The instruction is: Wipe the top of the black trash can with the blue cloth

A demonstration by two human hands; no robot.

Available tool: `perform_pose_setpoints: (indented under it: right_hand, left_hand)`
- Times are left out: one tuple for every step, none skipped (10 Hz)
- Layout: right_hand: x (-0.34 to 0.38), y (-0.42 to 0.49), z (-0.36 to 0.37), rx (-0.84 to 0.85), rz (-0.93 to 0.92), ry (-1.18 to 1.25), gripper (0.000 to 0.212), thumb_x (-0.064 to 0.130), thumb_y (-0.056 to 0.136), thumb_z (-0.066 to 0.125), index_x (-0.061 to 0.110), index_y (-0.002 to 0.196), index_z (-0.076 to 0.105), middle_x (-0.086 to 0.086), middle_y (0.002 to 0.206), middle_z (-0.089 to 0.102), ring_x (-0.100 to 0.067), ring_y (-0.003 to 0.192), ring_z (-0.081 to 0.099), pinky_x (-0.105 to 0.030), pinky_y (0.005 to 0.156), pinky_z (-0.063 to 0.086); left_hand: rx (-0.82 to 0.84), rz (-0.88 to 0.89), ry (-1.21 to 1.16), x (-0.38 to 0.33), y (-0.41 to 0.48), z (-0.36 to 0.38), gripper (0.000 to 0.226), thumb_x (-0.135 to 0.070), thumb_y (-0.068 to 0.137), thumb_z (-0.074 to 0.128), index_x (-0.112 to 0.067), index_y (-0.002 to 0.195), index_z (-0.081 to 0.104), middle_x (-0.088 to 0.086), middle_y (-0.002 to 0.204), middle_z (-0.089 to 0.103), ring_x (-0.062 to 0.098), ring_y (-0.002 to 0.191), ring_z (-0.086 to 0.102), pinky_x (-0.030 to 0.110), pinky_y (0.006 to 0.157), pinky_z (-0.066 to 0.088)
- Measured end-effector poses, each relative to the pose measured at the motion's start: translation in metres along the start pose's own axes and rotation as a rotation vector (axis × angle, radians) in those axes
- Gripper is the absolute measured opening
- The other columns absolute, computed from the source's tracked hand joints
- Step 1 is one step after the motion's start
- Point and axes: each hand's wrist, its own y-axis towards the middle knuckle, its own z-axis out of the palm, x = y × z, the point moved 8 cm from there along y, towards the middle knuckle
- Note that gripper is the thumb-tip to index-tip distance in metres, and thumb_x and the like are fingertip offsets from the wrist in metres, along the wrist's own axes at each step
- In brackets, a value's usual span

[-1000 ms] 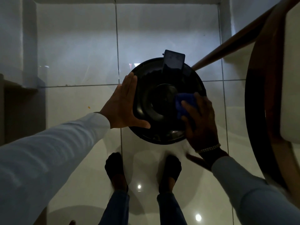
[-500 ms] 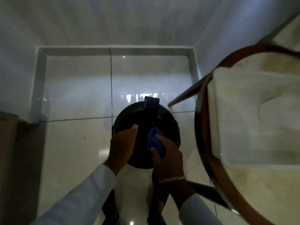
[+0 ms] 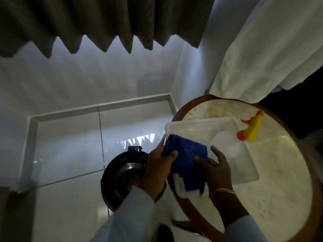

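The blue cloth (image 3: 187, 161) is spread out flat between both hands, above the left edge of a white tray (image 3: 201, 125). My left hand (image 3: 158, 169) pinches its left edge. My right hand (image 3: 215, 169) grips its right side. The round black trash can (image 3: 120, 177) stands on the floor down to the left, its glossy lid partly hidden behind my left wrist and sleeve. Neither hand touches the can.
A round wood-rimmed table (image 3: 271, 198) with a pale top fills the right side and carries the tray. A yellow and orange spray bottle head (image 3: 251, 128) lies at the tray's far corner. A white cloth (image 3: 258, 49) hangs above. Dark curtains (image 3: 104, 21) hang over the tiled floor corner.
Both hands left the trash can lid and rose to the right over the table's tray. The cloth, bunched in the right hand before, is now opened out between both hands.
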Motion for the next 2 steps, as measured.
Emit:
perform_pose_setpoints:
  right_hand:
    - [-0.002,0.026,-0.01,-0.122,-0.055,-0.404,0.058,0.021,0.081,0.071,0.023,0.131,0.042,-0.018,0.12,0.061,-0.032,0.103,0.059,-0.047,0.091,0.052]
    - [-0.013,0.023,-0.003,0.027,-0.007,-0.645,0.049,0.018,0.084,0.067,0.014,0.128,0.045,-0.018,0.119,0.062,-0.024,0.094,0.056,-0.039,0.09,0.048]
  left_hand:
    - [-0.106,0.04,0.228,0.004,0.007,0.011,0.02,-0.008,0.085,0.062,-0.02,0.101,0.063,0.007,0.101,0.07,0.028,0.098,0.068,0.043,0.087,0.057]
    - [-0.166,0.073,0.325,0.001,-0.017,-0.002,0.02,-0.008,0.085,0.06,-0.014,0.104,0.063,0.007,0.1,0.069,0.023,0.093,0.066,0.04,0.088,0.056]
